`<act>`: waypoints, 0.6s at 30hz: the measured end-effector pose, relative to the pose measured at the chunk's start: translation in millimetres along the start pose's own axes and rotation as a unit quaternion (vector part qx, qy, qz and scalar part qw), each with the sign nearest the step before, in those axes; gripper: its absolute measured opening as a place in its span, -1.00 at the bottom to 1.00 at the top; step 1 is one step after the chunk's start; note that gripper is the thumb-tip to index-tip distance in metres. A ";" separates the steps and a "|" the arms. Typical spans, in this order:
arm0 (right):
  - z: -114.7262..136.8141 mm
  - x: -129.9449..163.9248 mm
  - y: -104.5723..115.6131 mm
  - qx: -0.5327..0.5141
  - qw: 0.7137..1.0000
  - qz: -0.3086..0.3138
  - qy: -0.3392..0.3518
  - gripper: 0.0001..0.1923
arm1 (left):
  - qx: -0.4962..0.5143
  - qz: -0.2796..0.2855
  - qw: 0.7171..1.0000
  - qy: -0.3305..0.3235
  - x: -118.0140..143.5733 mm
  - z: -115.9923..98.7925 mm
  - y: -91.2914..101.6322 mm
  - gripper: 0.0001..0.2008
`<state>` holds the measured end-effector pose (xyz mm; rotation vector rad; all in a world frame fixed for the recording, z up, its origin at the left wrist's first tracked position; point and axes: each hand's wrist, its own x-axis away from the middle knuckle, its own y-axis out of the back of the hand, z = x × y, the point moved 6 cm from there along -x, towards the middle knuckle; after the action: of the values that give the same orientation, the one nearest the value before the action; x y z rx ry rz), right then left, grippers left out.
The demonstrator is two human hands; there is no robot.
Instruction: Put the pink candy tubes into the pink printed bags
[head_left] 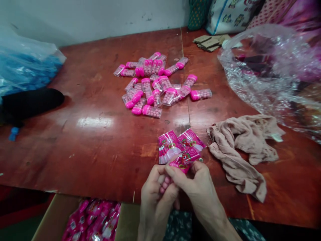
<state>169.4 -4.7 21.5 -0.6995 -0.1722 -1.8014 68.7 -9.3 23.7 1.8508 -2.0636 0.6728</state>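
Left hand (155, 190) grips a candy tube (165, 183); right hand (198, 182) pinches a pink wrapper (184, 161) over it, above the table (100, 144).

No legible text or labels.

The left hand (155, 194) hides most of the candy tube (164, 184); wrapper print blurred.
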 end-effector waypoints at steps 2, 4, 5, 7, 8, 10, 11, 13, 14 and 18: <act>1.9 0.3 -1.1 0.011 1.000 -0.005 0.009 -0.79 | -0.019 -0.022 1.000 -0.001 0.3 0.3 1.1 -0.77; 1.8 -0.9 -2.7 -0.029 0.999 0.014 0.006 -0.79 | -0.006 -0.038 0.999 0.000 -0.8 -1.1 0.6 -0.78; 1.1 -1.9 -3.7 -0.063 0.998 0.031 0.001 -0.77 | 0.014 -0.036 0.999 0.001 -1.8 -2.1 -0.9 -0.80; -0.2 -3.4 -7.0 -0.132 0.988 0.078 -0.010 -0.75 | 0.064 -0.020 0.998 0.005 -3.8 -4.8 -5.3 -0.85; -0.9 -3.5 -9.0 -0.157 0.982 0.101 -0.017 -0.75 | 0.084 -0.010 0.996 0.007 -4.3 -6.1 -7.5 -0.87; -2.9 -2.8 -11.4 -0.171 0.978 0.115 -0.029 -0.73 | 0.110 -0.005 0.994 0.011 -3.7 -7.4 -9.7 -0.87; -3.8 -2.3 -10.9 -0.160 0.982 0.097 -0.027 -0.73 | 0.114 -0.012 0.993 0.013 -2.4 -7.3 -9.8 -0.86; -4.9 -0.4 -7.9 -0.116 0.993 0.035 -0.006 -0.75 | 0.108 -0.042 0.993 0.019 1.6 -5.9 -8.0 -0.83; -5.3 1.1 -6.9 -0.092 0.996 0.005 0.007 -0.76 | 0.098 -0.065 0.993 0.020 3.7 -5.5 -6.2 -0.81; -12.5 5.4 -15.1 -0.068 0.998 -0.005 0.002 -0.75 | 0.083 -0.167 0.982 0.008 7.5 -8.9 4.6 -0.75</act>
<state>150.0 -9.4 17.6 -0.7932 -0.0506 -1.8355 62.4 -10.8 34.3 2.2061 -1.6690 0.7818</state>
